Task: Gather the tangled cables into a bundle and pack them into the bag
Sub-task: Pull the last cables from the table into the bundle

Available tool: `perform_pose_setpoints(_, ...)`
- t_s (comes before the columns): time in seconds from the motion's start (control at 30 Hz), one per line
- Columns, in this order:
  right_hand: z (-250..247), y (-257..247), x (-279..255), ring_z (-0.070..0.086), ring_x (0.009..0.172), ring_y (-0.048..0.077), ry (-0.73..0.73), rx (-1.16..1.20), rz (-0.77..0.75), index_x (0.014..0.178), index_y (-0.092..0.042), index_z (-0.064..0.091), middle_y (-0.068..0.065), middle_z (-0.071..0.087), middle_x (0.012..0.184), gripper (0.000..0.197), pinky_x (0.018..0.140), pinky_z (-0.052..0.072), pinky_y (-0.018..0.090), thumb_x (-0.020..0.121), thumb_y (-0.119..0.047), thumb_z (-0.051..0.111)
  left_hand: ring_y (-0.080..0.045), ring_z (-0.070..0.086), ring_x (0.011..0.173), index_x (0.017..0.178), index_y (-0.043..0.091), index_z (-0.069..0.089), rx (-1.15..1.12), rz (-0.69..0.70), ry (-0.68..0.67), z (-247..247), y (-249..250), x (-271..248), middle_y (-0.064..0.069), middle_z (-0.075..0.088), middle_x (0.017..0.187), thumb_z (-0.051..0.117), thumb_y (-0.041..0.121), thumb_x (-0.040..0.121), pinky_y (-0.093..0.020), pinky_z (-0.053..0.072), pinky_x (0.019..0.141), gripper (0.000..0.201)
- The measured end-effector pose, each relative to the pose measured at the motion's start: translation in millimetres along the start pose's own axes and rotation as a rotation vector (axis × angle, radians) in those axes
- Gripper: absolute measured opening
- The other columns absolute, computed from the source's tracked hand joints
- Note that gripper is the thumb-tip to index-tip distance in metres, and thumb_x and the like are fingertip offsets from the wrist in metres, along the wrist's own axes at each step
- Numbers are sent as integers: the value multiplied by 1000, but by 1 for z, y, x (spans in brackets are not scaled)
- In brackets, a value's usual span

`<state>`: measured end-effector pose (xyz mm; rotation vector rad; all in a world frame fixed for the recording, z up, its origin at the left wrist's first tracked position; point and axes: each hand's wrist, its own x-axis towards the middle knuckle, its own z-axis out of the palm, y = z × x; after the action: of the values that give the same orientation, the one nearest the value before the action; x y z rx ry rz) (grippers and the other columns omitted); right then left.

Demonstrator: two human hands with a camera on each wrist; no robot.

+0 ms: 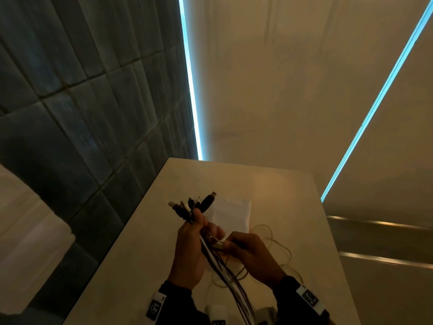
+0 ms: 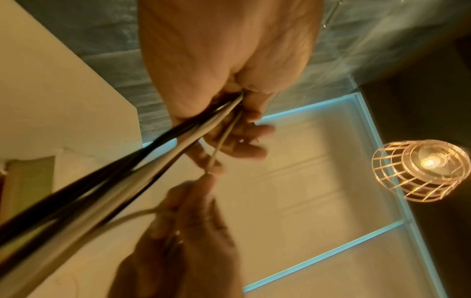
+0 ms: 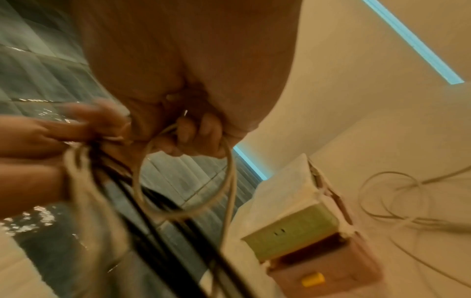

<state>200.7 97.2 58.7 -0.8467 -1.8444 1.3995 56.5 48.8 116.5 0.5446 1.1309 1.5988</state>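
Note:
My left hand (image 1: 191, 233) grips a bundle of cables (image 1: 225, 273) above the table, their black plug ends (image 1: 192, 204) fanning out past the fist. The strands run down toward my body; in the left wrist view the cable bundle (image 2: 107, 181) leaves the fist of my left hand (image 2: 229, 104). My right hand (image 1: 243, 248) pinches a thin white cable (image 3: 224, 181) by a pale connector (image 1: 219, 245) right next to the left hand; in the right wrist view my right hand (image 3: 188, 137) has that cable looped below its curled fingers. A white bag (image 1: 232, 214) lies flat on the table behind the hands.
Loose loops of white cable (image 1: 278, 254) trail on the pale table (image 1: 269, 184) to the right. A box-like block (image 3: 300, 217) with green and pink parts sits near the table's near edge. A dark tiled wall (image 1: 82, 102) stands to the left.

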Motion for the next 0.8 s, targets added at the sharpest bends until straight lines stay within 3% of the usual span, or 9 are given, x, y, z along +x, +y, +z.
perform_pose_setpoints(0.07,-4,14,-4,58,70,16,23,-22,14,70,-17,68,-1,58,73,28,70,45,29,85,-40,62,-14,27,47,70,14,41,-50,7,-15,1,8,1,1,25,55,43,40,95,-32,35,52,37)
perform_pose_setpoints(0.13,-6,27,-9,60,73,21,24,-47,47,71,-14,69,5,61,74,32,73,48,35,86,-40,61,-12,17,48,70,14,38,-21,31,-38,1,14,2,2,19,57,43,41,92,-28,22,48,35)
perform_pose_setpoints(0.27,-7,46,-20,56,61,10,-12,-10,142,67,-14,65,-4,59,62,29,65,47,22,94,-22,58,-12,20,48,73,12,40,-47,7,-105,-1,20,2,0,20,59,43,37,92,-26,23,47,31)
perform_pose_setpoints(0.47,-8,69,-35,48,45,7,-42,85,322,63,-9,61,-5,56,51,33,52,40,16,95,-12,55,-9,17,43,70,13,41,-73,35,-47,-5,25,-2,4,22,54,39,32,98,-25,17,44,34)
perform_pose_setpoints(0.6,-15,88,-45,62,64,8,-56,40,401,68,-2,72,8,71,68,32,69,48,20,94,-11,56,-9,18,41,70,13,41,-71,42,-35,-9,31,-4,5,23,53,37,31,100,-21,21,40,35)
perform_pose_setpoints(0.67,-18,92,-46,63,67,9,-19,25,420,72,-3,75,11,74,74,29,70,49,22,93,-14,59,-8,18,40,70,13,41,-68,40,-24,-9,32,-5,5,24,52,36,31,101,-21,21,40,36)
perform_pose_setpoints(0.73,-20,89,-44,64,65,15,18,8,430,66,-6,74,12,72,69,31,71,50,29,92,-16,60,-8,17,40,70,13,41,-52,28,-11,-8,32,-7,5,24,51,35,30,102,-20,20,40,36)
perform_pose_setpoints(0.8,-20,77,-41,59,57,23,89,49,455,65,-8,69,15,63,60,30,63,48,36,91,-19,61,-8,17,40,70,13,40,-13,2,-20,-8,33,-8,5,25,50,35,29,102,-20,19,39,36)
